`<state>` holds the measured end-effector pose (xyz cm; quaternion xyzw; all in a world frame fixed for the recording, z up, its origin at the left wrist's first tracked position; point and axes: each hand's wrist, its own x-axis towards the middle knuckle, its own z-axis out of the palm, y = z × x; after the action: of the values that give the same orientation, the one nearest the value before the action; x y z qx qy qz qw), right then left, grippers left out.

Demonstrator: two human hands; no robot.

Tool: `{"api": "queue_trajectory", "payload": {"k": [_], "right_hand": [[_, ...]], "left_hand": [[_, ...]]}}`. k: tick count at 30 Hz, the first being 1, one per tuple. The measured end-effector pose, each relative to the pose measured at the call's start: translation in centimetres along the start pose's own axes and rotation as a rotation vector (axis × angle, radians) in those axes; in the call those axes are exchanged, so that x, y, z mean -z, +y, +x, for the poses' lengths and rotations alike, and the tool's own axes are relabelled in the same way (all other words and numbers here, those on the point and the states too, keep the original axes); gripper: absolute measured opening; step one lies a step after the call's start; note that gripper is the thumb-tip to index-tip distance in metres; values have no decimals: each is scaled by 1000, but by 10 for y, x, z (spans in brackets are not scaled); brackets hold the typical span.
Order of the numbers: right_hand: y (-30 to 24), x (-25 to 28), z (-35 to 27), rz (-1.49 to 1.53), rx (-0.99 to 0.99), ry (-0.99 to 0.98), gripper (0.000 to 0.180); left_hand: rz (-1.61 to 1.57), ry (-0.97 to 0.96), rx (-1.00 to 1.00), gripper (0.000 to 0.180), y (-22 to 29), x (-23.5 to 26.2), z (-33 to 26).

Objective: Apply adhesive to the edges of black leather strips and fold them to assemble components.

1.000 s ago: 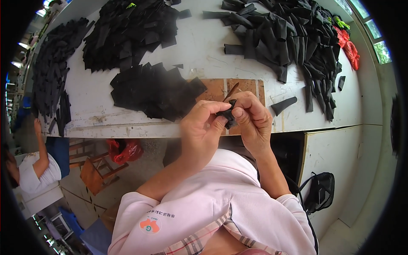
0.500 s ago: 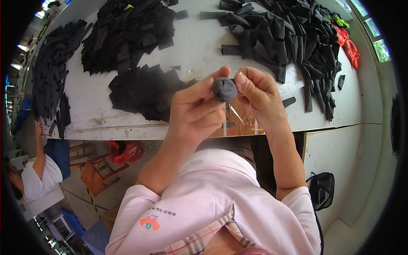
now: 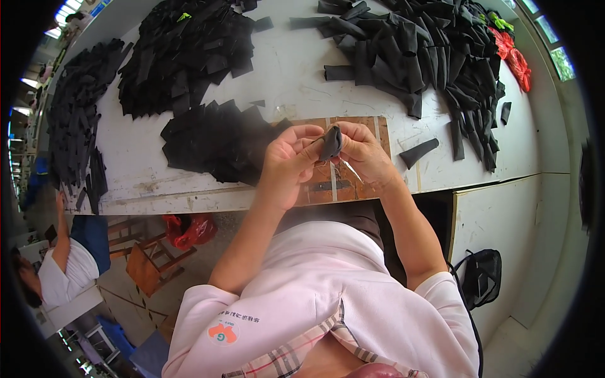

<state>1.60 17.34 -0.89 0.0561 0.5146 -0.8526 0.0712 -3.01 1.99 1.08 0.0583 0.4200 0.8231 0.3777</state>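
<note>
Head view: above the white table (image 3: 283, 82) and its brown board (image 3: 315, 194), left hand (image 3: 288, 165) and right hand (image 3: 367, 155) both narrowly pinch one small dark fabric piece (image 3: 330, 147), apparently shaping it; the next move calls for a steady, two-handed hold.

Cloth piece (image 3: 331, 145) mid-frame is dark grey, upper-right pile (image 3: 435, 60) matches. Pale pink top (image 3: 302, 283) lower centre, tan plaid trim (image 3: 283, 354). Brown board (image 3: 318, 194) mid-frame has 2 pale stripes (image 3: 334, 179). Trousers (image 3: 91, 239) far left look blue, kinda blurry there.
</note>
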Motion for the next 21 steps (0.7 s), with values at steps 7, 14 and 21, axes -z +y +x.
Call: {"api": "queue_trajectory", "payload": {"k": [7,14,21], "right_hand": [[-10,-2,-10,-514,261,302,32],[-63,-38,-25,-1551,607,88,36],[-12,-11,-13,-1318,624,190,21]], "left_hand": [[767,-149,-700,19,16,-14,8],[297,32,-664,7,6,-21,-5],[104,-7,-387,9,2,-24,0]]}}
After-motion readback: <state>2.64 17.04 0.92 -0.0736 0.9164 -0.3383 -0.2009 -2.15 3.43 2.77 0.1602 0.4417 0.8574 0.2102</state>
